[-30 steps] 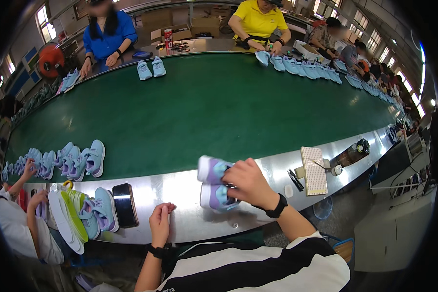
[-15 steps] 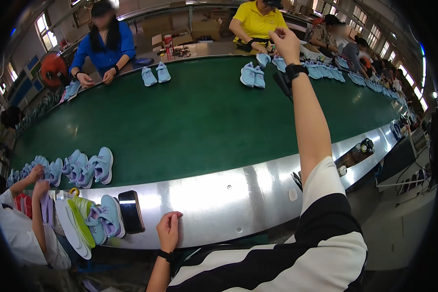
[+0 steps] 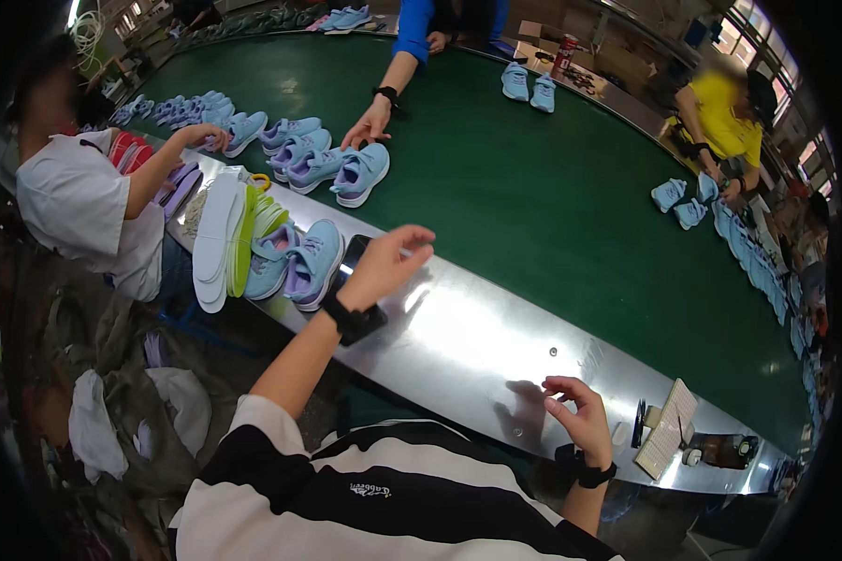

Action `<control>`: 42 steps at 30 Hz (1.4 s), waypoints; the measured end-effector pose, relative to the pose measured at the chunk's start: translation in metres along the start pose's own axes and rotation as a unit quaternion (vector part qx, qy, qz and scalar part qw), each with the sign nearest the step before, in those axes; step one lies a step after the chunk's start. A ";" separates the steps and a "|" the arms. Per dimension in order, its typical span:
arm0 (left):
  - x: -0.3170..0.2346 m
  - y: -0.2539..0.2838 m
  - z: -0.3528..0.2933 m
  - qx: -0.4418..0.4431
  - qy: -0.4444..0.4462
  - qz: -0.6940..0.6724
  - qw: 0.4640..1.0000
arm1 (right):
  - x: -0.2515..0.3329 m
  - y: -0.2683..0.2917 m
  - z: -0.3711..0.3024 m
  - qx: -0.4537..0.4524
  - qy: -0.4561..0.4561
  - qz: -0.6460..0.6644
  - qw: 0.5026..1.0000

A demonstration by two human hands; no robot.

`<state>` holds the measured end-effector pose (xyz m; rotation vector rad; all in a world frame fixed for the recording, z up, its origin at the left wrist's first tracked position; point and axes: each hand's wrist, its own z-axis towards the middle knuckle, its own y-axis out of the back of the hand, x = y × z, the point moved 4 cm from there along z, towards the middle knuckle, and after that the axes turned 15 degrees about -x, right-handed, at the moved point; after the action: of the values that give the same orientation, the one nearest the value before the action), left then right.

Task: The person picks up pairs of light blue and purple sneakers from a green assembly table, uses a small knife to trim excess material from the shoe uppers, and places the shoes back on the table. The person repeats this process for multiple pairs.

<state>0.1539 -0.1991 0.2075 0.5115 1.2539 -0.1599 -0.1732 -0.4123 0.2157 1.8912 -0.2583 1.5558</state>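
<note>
My left hand (image 3: 390,266) hovers over the metal ledge (image 3: 477,327), fingers loosely bent and apart, with nothing in it. Beneath its wrist lies a dark phone (image 3: 354,254), partly covered. Just left of the phone stand two light-blue shoes with lilac lining, the nearer sneaker (image 3: 314,265) and another sneaker (image 3: 269,264). Above the ledge farther right, my right hand (image 3: 585,423) is empty, its thumb and curled fingers apart. Several more blue shoes (image 3: 360,175) stand on the green belt (image 3: 496,215), beyond my left hand.
A co-worker's hand (image 3: 372,122) in a blue sleeve reaches to the shoes. White insoles (image 3: 217,243) and lime-green ones lie on the ledge, beside a person in white (image 3: 84,196). At the right are a notepad (image 3: 667,430), a pen and a dark bottle (image 3: 725,451).
The view has swung left. My right arm has come back from the far side of the belt to the ledge. My left hand has moved over the phone. The blue-sleeved co-worker now reaches across.
</note>
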 end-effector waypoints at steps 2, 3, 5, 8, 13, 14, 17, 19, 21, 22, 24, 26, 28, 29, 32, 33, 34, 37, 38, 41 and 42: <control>0.017 0.018 0.043 -0.054 -0.012 0.064 0.996 | -0.018 -0.011 -0.008 -0.027 -0.086 0.072 0.993; 0.029 0.030 0.067 -0.067 0.006 0.057 0.996 | -0.026 -0.015 -0.012 -0.042 -0.125 0.105 0.986; 0.051 0.065 0.117 -0.130 0.005 0.118 0.985 | -0.035 -0.023 -0.017 -0.061 -0.107 0.056 0.991; 0.069 0.131 0.181 -0.284 -0.068 0.265 0.919 | -0.037 -0.032 -0.021 -0.066 -0.016 -0.126 0.990; 0.106 0.213 0.246 -0.278 0.147 0.505 0.804 | -0.042 -0.037 -0.019 -0.021 0.036 -0.376 0.925; 0.114 0.224 0.250 -0.281 0.179 0.528 0.781 | -0.046 -0.038 -0.018 0.000 0.020 -0.376 0.926; 0.143 0.240 0.260 -0.181 0.182 0.634 0.729 | -0.052 -0.038 -0.014 0.030 -0.002 -0.370 0.928; 0.166 0.248 0.263 -0.118 0.174 0.650 0.731 | -0.056 -0.038 -0.012 0.039 -0.011 -0.376 0.926; 0.185 0.253 0.269 -0.102 0.190 0.645 0.733 | -0.060 -0.039 -0.012 0.049 -0.018 -0.382 0.923; 0.193 0.255 0.271 -0.106 0.215 0.637 0.732 | -0.060 -0.040 -0.012 0.050 -0.015 -0.380 0.924; 0.202 0.255 0.272 -0.114 0.239 0.636 0.725 | -0.060 -0.040 -0.012 0.045 -0.016 -0.376 0.926; 0.203 0.248 0.271 -0.127 0.235 0.643 0.717 | -0.059 -0.041 -0.010 0.043 -0.014 -0.367 0.929; 0.190 0.239 0.271 -0.155 0.129 0.667 0.717 | -0.058 -0.042 -0.009 0.041 -0.006 -0.369 0.929; 0.185 0.234 0.273 -0.139 0.126 0.671 0.717 | -0.056 -0.043 -0.009 0.042 0.010 -0.370 0.928; 0.166 0.204 0.281 -0.064 0.102 0.655 0.746 | -0.057 -0.045 -0.008 0.038 -0.005 -0.408 0.912; 0.155 0.191 0.287 -0.050 0.080 0.609 0.788 | -0.055 -0.045 -0.008 0.022 0.008 -0.391 0.920; 0.143 0.176 0.289 -0.039 0.037 0.580 0.813 | -0.055 -0.043 -0.008 0.014 0.018 -0.383 0.924; 0.099 0.120 0.273 -0.024 -0.086 0.446 0.891 | -0.049 -0.026 -0.013 -0.038 0.112 -0.343 0.932; 0.084 0.097 0.260 -0.002 -0.098 0.348 0.932 | -0.046 -0.013 -0.018 -0.063 0.167 -0.327 0.928; 0.032 0.038 0.202 0.104 -0.040 0.165 0.980 | -0.054 0.044 -0.036 -0.251 0.027 -0.159 0.954; 0.016 0.021 0.175 0.110 -0.021 0.062 0.992 | -0.056 0.062 -0.043 -0.336 0.028 -0.163 0.927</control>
<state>0.3183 -0.2571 0.2366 0.7707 1.1649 -0.2041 -0.2560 -0.4475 0.1890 1.2700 -0.3725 1.1003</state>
